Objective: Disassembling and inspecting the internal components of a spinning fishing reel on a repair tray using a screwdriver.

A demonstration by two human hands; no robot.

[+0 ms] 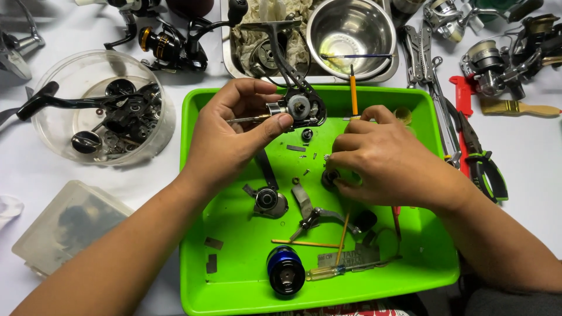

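My left hand [231,131] grips a black fishing reel body [301,106] with a silver gear and a thin metal shaft, held above the far side of the bright green tray [196,193]. My right hand [380,158] rests lower in the tray, its fingertips pinching a small dark round part [329,177] with a tiny toothed piece beside it. On the tray floor lie a blue-rimmed spool [285,269], a silver and black reel piece [269,202], a bent metal arm [313,213], thin wooden sticks, a small screwdriver [328,272] and loose screws.
A clear round tub [47,126] of dark reel parts sits left, a frosted plastic box [64,225] below it. Behind the tray stand a steel bowl [351,29] in a metal pan and several reels. Pliers [483,169], a brush [518,108] and cutters lie right.
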